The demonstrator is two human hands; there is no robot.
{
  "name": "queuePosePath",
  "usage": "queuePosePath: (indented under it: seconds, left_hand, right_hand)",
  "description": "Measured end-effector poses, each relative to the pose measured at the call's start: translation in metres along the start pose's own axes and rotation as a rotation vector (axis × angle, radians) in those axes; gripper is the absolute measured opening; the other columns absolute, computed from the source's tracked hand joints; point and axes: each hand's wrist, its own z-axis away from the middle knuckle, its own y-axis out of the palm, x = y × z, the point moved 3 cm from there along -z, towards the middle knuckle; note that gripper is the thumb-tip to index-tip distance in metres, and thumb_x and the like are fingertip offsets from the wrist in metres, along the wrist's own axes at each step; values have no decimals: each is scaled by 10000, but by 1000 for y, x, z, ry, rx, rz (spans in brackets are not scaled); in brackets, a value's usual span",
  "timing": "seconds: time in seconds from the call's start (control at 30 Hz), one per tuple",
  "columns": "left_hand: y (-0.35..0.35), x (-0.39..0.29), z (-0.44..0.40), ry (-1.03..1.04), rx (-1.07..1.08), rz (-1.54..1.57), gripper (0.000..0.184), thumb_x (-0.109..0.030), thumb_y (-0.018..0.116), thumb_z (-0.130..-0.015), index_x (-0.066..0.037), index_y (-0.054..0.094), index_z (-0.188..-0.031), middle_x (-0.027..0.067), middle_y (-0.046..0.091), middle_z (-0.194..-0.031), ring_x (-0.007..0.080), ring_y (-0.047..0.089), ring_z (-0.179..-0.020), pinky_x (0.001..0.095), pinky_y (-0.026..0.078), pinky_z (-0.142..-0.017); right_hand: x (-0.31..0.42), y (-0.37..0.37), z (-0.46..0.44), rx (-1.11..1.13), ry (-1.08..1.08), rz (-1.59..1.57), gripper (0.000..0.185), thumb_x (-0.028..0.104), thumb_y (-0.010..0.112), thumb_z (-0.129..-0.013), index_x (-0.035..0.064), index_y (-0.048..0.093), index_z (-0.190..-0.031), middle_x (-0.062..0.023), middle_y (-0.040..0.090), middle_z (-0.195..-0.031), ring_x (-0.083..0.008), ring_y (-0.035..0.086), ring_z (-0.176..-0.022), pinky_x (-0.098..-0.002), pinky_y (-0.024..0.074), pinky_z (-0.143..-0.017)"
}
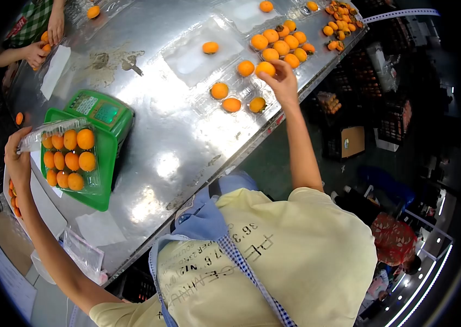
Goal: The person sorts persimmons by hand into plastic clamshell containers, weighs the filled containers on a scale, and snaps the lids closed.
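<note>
My left hand (18, 158) grips the edge of a clear plastic clamshell box (35, 140) at the left. Rows of orange persimmons (71, 161) fill the box, which rests on the green tray (105, 188) of a digital scale (111, 111). Over on the right, my right hand (284, 84) has its thumb and fingers around a single persimmon (265, 70). Just beyond that hand is a clear pack filled with persimmons (281, 47). Several loose persimmons (231, 104) lie nearer me, some on a clear plastic tray.
Across the metal table (154, 128), another person's hands (37, 53) hold persimmons at the far left. A heap of small persimmons (342, 22) sits at the far right corner. Crates (394, 120) and a cardboard box (352, 143) stand on the floor beyond the table edge.
</note>
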Motion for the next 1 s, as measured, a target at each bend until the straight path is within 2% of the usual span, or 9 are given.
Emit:
queuePosePath:
  seconds: [0.3,0.43,0.47,0.57,0.67,0.7,0.77,0.87,1.0]
  left_hand:
    - [0,4,21,-133,6,98,273,51,559,-803,-29,632,-1054,61,643,-1033,168,587,-997,267,425,-906]
    - [-1,6,24,-129,37,102,281,66,548,-812,-14,613,-1075,76,636,-1057,175,577,-1018,276,414,-923]
    - [-1,13,27,-125,49,90,289,74,542,-814,-11,605,-1083,80,633,-1068,176,573,-1028,278,409,-928]
    - [-1,21,32,-145,67,121,284,75,544,-817,-13,601,-1081,85,629,-1071,179,569,-1031,278,407,-927]
    - [-2,4,29,-187,17,106,275,71,576,-789,-11,630,-1046,86,640,-1026,188,586,-994,282,432,-899]
    - [-3,2,29,-190,11,108,274,70,578,-788,-12,631,-1044,86,640,-1025,188,587,-993,281,433,-898]
    - [-3,5,30,-202,12,94,278,72,579,-785,-13,631,-1044,83,640,-1025,187,587,-990,277,434,-895]
    - [-2,-1,29,-235,12,89,283,75,578,-780,-15,632,-1043,78,641,-1026,184,588,-989,275,434,-893]
    - [-4,2,27,-222,38,75,288,77,575,-776,-18,632,-1042,72,642,-1029,183,589,-988,278,437,-889]
  right_hand:
    - [-29,-22,9,192,96,144,508,120,757,-728,-27,517,-1151,-105,599,-1066,-162,585,-932,-286,482,-831]
    - [-29,-13,-1,284,79,297,446,192,737,-744,8,566,-1112,-106,639,-1010,-172,616,-865,-289,500,-776]
    - [-27,-12,-4,310,89,379,415,267,724,-730,23,613,-1047,-143,640,-988,-252,627,-864,-328,490,-774]
    - [-17,-15,-15,207,-261,637,320,208,694,-769,10,638,-1015,-155,649,-936,-279,623,-831,-353,496,-712]
    - [-18,-37,-52,27,-293,606,305,228,680,-765,44,651,-1008,-154,643,-938,-321,590,-904,-395,465,-805]
    - [-20,-45,-68,39,-145,643,310,212,691,-745,55,655,-1010,-140,643,-972,-318,577,-924,-396,456,-816]
    - [-27,-54,-96,-43,-310,762,331,197,701,-728,66,648,-1028,-118,643,-984,-317,571,-916,-391,447,-832]
    - [-24,-45,-129,-16,-457,824,348,178,706,-718,83,641,-1047,-104,647,-956,-310,571,-919,-388,441,-844]
    - [-47,-29,-175,307,-404,1055,444,215,715,-732,116,595,-1148,-89,606,-1098,-309,566,-961,-406,460,-821]
